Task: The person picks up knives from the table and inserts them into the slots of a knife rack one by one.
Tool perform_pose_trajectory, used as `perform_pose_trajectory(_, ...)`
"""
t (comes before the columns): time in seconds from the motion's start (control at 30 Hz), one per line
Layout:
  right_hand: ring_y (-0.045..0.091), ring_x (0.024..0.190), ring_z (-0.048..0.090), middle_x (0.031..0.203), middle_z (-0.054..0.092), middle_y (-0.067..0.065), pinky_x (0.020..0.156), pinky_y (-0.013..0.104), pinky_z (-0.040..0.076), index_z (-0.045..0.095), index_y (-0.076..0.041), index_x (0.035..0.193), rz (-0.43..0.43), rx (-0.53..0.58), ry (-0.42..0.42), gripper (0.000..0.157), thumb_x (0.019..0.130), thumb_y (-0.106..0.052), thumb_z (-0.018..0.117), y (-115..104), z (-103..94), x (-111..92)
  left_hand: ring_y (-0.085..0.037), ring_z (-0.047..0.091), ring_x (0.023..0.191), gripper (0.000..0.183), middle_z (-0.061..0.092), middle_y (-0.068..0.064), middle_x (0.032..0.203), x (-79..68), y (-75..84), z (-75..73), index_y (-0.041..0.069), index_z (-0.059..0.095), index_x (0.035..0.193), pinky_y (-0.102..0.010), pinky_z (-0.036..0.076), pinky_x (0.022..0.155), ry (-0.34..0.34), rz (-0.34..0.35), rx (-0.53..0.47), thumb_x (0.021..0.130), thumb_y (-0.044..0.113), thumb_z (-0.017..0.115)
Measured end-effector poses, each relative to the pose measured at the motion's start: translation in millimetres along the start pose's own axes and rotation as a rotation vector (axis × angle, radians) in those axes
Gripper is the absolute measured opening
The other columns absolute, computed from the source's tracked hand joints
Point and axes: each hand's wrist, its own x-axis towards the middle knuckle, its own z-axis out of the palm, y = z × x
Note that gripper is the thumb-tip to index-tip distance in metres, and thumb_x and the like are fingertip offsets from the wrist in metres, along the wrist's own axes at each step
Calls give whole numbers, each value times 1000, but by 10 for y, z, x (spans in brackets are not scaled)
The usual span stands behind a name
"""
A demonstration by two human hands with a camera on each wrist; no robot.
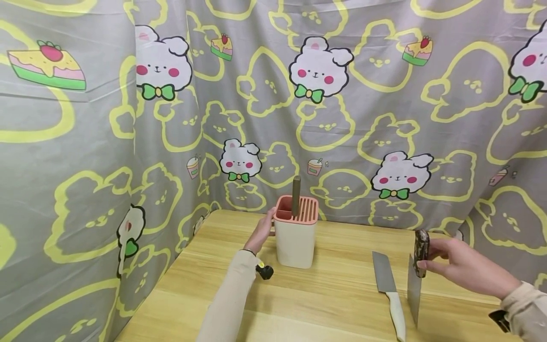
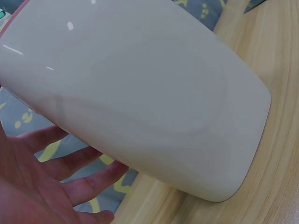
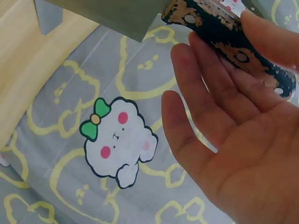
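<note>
My left hand (image 1: 262, 232) is at the left side of a cream knife holder (image 1: 295, 244) with a pink slotted top. In the left wrist view its fingers (image 2: 79, 163) are spread and fairly straight along the holder's wall. A brown handle (image 1: 296, 194) sticks up out of the holder's top. On the right, my right hand (image 1: 466, 263) pinches a cleaver by its worn, dark, riveted handle (image 3: 233, 49), thumb on one side and fingers on the other. The cleaver's blade (image 1: 414, 290) points down, its face nearly edge-on in the head view.
Left of the held cleaver, a second kitchen knife with a broad grey blade (image 1: 384, 272) and white handle (image 1: 397, 316) lies on the wooden table (image 1: 333, 304). A patterned curtain (image 1: 273, 128) hangs behind the table and along its left side.
</note>
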Motion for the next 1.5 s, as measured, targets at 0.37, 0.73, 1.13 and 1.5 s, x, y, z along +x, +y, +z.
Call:
perform_pose_trajectory(0.37,-5,79,64,86,72,-11,74,23,58,73,-17,93,87,22,119,5,95,-21,76,-118,-83,63,-37,48,145,69,44,-10,163,-1,-12,12,23,46,157,-57,48,114,1,6,8,106,66,27)
perform_pose_trajectory(0.73,-6,81,64,90,73,-6,75,22,58,73,-19,94,105,29,133,6,97,-25,74,-234,-194,148,-38,49,145,73,45,-10,162,-6,-4,8,23,47,156,-57,49,113,2,3,3,104,70,28)
perform_pose_trajectory(1.13,-5,80,65,91,75,-1,74,20,58,74,-16,96,75,42,184,8,97,-25,74,-338,-301,283,-39,46,147,72,41,-10,165,-13,-26,-10,22,42,159,-58,47,115,-16,39,14,106,68,26)
perform_pose_trajectory(1.5,1,79,67,88,73,-1,73,21,57,73,-16,96,93,55,166,13,98,-29,73,-425,-363,398,-40,46,147,69,38,-11,167,-5,-21,-8,20,39,161,-57,48,114,-11,36,18,108,62,27)
